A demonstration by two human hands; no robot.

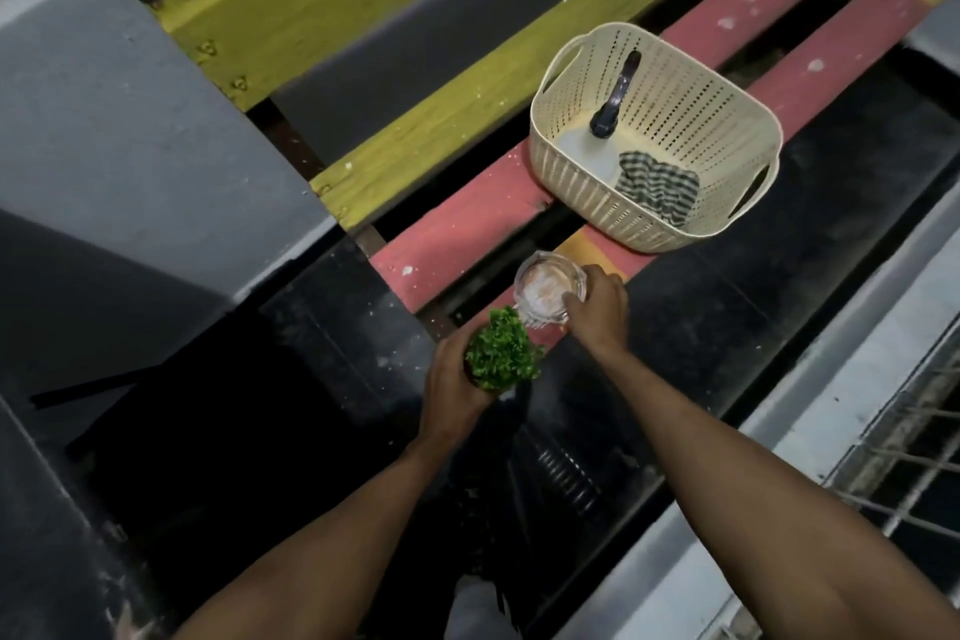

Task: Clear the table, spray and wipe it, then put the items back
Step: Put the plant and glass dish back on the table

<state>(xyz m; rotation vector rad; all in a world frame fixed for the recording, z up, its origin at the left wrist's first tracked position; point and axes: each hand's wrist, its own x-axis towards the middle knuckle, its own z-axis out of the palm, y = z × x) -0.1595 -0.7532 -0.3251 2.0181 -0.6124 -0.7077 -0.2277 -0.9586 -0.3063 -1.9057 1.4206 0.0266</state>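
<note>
On the red painted plank (467, 224), the cream perforated plastic basket (571, 187) lies ahead and right of both hands, nearer the right hand (597, 312), which grips a clear ribbed glass cup (545, 294), while the left hand (449, 374) clasps a small leafy green plant (501, 353).

Leafy green plant (501, 356): small, upright, held in left grip (452, 374).
Glass tumbler (548, 294): clear, upright, in right grip (597, 309), just beside the plant.
Perforated basket (654, 239): cream, beyond right grip on red slatted worktop (467, 224), holding spray bottle (615, 94) and striped cloth (657, 190).
</note>
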